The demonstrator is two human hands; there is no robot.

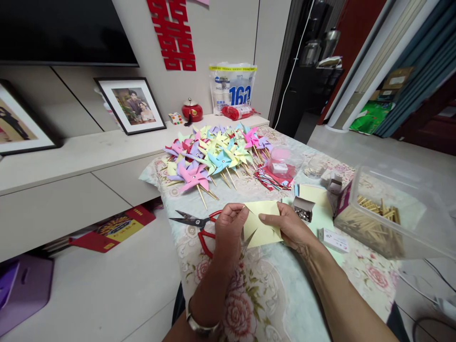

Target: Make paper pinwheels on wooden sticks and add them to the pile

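Your left hand (231,223) and right hand (290,227) both pinch one pale yellow paper square (261,227), cut at its corners, just above the floral-clothed surface (285,294). One pair of red-handled scissors (199,225) lies just left of the paper. Beyond the paper sits a pile of pinwheels (213,154), too many to count. Right of the paper: one small open box (302,209) and one clear tub of wooden sticks (388,213).
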